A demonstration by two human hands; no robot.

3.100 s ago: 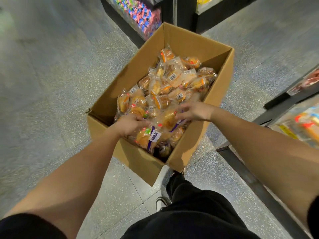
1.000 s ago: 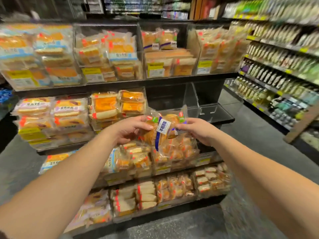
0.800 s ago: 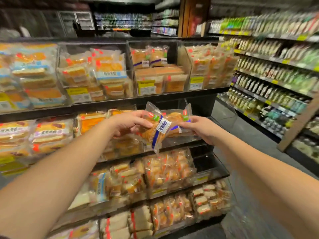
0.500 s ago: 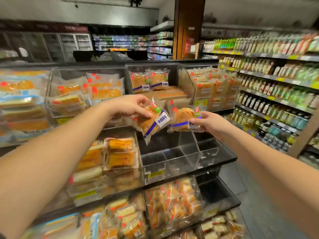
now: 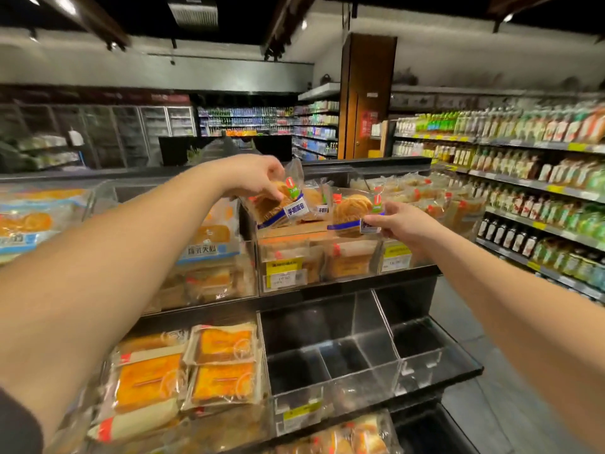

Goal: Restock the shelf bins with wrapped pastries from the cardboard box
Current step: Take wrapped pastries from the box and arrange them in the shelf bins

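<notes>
- Biggest thing here is the shelf unit [image 5: 347, 283], and honestly the top bin [image 5: 284, 253] is where it could go sideways: it already looks stacked high with flat boxed packs, so anything set on top may slide off the front lip if it lands tilted.
- Next tier down has two clear bins [image 5: 330, 365] with nothing in them that I can see. If those are the real target, the pastries end up in the wrong slot. Can't tell from the yellow price tags, too blurry.
- Left hand [image 5: 253, 176] is up over the top bin, fingers curled around one wrapped pastry [image 5: 278, 208] from above. Slippery film, so a loose grip could drop it.
- Right hand [image 5: 397, 224] pinches the second pastry [image 5: 352, 214] by its lower corner, just at the front of that same bin. A corner pinch lets the pack swing, my guess for the first fumble.
- Count: two hands, two pastries in hand, one each. At least one matching blue-banded pack [image 5: 319, 201] already sits behind them; more might be hidden.
- No cardboard box in view.
</notes>
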